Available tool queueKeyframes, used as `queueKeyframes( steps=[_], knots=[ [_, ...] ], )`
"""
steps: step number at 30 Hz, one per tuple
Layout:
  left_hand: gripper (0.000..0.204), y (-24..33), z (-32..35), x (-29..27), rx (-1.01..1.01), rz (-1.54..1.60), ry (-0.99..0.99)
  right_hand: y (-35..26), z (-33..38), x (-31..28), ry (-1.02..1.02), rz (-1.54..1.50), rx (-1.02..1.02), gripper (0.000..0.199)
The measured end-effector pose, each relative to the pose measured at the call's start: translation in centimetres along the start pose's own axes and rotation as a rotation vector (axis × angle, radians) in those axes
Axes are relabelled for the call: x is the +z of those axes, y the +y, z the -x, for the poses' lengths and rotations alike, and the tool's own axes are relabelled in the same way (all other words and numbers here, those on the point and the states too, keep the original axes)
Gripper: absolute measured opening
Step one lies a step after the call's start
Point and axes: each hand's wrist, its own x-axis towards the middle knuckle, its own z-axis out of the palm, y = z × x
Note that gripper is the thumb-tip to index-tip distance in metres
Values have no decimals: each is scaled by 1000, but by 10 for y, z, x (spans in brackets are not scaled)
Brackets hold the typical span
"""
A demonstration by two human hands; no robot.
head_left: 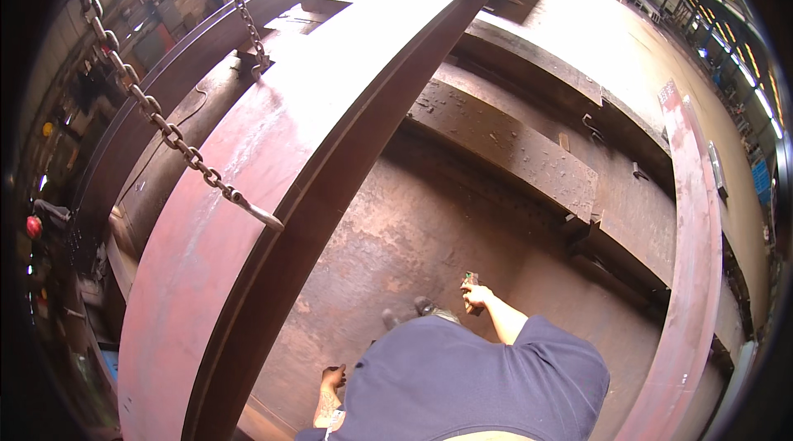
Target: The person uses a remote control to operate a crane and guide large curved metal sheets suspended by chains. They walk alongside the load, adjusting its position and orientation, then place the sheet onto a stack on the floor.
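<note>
Dark blue cloth of the person's shirt (pixel 479 375) fills the lower middle of the view, closest of all. From under it the left hand (pixel 333 376) comes out low, fingers curled near the foot of the big curved steel beam (pixel 273 193); it looks empty, though whether it touches the steel or merely hangs beside it cannot be told. The right hand (pixel 476 296) is raised a little farther out and closed around a small dark object (pixel 471 278) with a green patch; what kind of tool it is, is too small to say. The toes of dark shoes (pixel 425 306) show just beyond the shirt, standing on the rusty steel plate (pixel 413 226).

That plate is bare and brown, with no fresh marks, tools or loose parts visible near the hands, so by the look of it the work at this spot is at an early stage, or between steps; nothing finished shows.

Farther out, a heavy cross beam (pixel 504 144) spans the plate. To the left, a chain (pixel 157 119) runs down to a hook resting on the curved beam's reddish face. A second curved rib (pixel 690 218) bounds the right side, and the workshop hall lies beyond.
</note>
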Motion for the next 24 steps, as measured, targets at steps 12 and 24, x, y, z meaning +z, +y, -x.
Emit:
queueKeyframes(
  steps=[12, 24],
  knots=[
    [44, -34, -63, -8, 320, 212, 227, 34, 2, 62, 33, 61, -9, 55],
    [51, -108, -58, -46, 80, 114, 36, 19, 39, 110, 39, 52, -19, 56]
  ],
)
